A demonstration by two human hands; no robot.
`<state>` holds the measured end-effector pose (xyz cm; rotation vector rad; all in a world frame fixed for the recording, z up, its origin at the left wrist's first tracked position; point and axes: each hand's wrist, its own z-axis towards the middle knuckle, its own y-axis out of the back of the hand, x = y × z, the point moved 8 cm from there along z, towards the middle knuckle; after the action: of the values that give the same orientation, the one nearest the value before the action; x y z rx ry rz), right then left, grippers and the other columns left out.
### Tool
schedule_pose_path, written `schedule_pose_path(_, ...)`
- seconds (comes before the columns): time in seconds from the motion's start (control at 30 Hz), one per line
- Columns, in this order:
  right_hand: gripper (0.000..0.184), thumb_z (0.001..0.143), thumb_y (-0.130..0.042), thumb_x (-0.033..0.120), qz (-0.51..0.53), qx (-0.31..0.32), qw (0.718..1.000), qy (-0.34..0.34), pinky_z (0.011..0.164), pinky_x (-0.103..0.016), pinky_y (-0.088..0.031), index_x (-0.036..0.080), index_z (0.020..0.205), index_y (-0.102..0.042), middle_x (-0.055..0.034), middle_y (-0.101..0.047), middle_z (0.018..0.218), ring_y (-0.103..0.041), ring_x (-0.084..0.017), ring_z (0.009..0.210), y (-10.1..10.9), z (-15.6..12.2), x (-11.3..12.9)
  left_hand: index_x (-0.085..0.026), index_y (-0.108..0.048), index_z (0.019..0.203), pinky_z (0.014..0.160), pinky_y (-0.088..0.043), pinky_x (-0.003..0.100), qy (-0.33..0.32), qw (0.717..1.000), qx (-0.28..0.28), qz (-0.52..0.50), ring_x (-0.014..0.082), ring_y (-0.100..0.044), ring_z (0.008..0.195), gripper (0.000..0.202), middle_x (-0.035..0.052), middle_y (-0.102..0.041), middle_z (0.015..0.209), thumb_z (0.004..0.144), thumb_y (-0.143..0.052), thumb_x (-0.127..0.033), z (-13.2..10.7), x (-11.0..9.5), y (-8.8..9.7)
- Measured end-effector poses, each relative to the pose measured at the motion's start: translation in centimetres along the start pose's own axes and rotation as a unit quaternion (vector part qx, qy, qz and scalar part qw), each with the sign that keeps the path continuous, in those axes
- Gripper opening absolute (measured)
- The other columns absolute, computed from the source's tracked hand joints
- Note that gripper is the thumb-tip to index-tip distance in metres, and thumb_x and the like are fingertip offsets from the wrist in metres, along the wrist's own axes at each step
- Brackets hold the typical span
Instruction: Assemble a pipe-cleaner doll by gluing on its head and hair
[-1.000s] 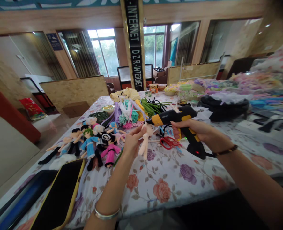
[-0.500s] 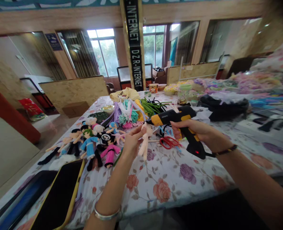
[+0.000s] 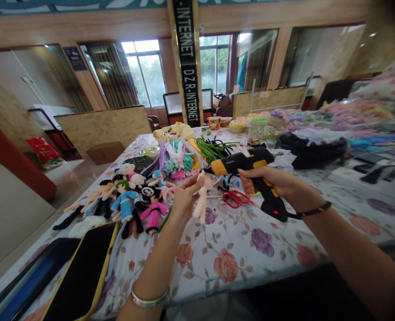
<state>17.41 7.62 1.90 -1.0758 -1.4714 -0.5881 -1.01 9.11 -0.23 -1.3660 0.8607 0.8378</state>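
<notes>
Above the flowered tablecloth, my left hand (image 3: 185, 196) pinches a pale, cream-coloured fuzzy doll body (image 3: 201, 203) with two legs hanging down. My right hand (image 3: 270, 179) is wrapped round the handle of a black and yellow hot glue gun (image 3: 239, 163), its small red light lit near the base. The gun's nozzle points left and sits at the top of the doll body, close to my left fingertips; whether it touches cannot be made out. Beneath the gun lie red-handled scissors (image 3: 236, 199). Finished-looking dolls in blue (image 3: 126, 203) and pink (image 3: 154, 211) lie left of my left hand.
Bundles of coloured pipe cleaners (image 3: 180, 156) lie behind my hands. A phone in a yellow case (image 3: 82, 272) is at the front left. On the right are a black bag (image 3: 312, 149) and a white box (image 3: 360, 178). A lidded plastic cup (image 3: 257, 131) stands farther back.
</notes>
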Motion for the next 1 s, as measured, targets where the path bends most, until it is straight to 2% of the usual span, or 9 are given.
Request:
schedule_pose_path(0.37, 0.035, 0.064, -0.076, 0.04, -0.008, -0.004, 1.0, -0.002, 0.048, -0.022, -0.039, 0.016, 0.056, -0.051, 0.0028, -0.046, 0.053, -0.044, -0.007, 0.048, -0.3, -0.3, 0.1, -0.018, -0.073, 0.081, 0.057, -0.041, 0.018, -0.015, 0.999, -0.012, -0.026, 0.007, -0.057, 0.062, 0.039, -0.0007, -0.067, 0.074, 0.044, -0.084, -0.024, 0.2, -0.2, 0.2)
schedule_pose_path(0.63, 0.036, 0.062, -0.077, 0.04, -0.005, -0.011, 1.0, -0.006, 0.049, -0.021, -0.041, 0.015, 0.057, -0.051, 0.0024, -0.048, 0.054, -0.045, -0.007, 0.049, -0.6, -0.3, 0.1, -0.018, -0.072, 0.085, 0.064, -0.044, 0.02, -0.025, 0.999, -0.021, -0.028, 0.0086, -0.059, 0.066, 0.04, 0.0009, -0.068, 0.079, 0.046, -0.083, -0.021, 0.2, -0.4, 0.5)
schedule_pose_path(1.0, 0.036, 0.061, -0.077, 0.04, -0.012, -0.004, 1.0, 0.002, 0.048, -0.021, -0.04, 0.016, 0.056, -0.05, 0.0029, -0.046, 0.052, -0.044, -0.007, 0.048, -1.2, -0.5, 0.2, -0.017, -0.071, 0.082, 0.06, -0.042, 0.02, -0.045, 0.998, -0.042, -0.024, 0.0064, -0.056, 0.062, 0.044, -0.0006, -0.065, 0.078, 0.041, -0.085, -0.023, -0.3, -1.0, 0.4)
